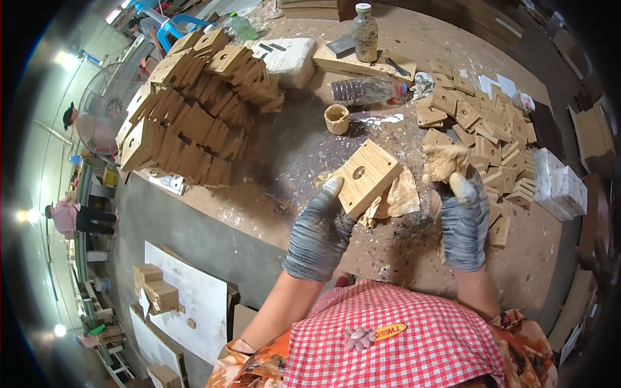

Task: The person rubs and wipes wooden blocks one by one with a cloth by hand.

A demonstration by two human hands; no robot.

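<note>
My left hand (319, 226), in a grey knit glove, grips a square wooden block (369, 178) by its left edge. The block is tilted up and has a round hole in its middle and small holes at the corners. In my gloved right hand (464, 216) is a crumpled tan cloth (446, 161), held apart from the block to its right. Beneath the block, a stained piece of cloth or paper (398, 197) lies on the worktable (259, 216). A small tan cup (337, 119) stands just beyond the block.
Tall stacks of wooden blocks (194, 123) rise at the left; a loose heap of them (498, 142) spreads at the right. Farther back are a plastic bottle (365, 92) on its side, a jar (365, 35) on a board and a white wrapped bundle (288, 61). White packages (559, 184) sit at the right edge.
</note>
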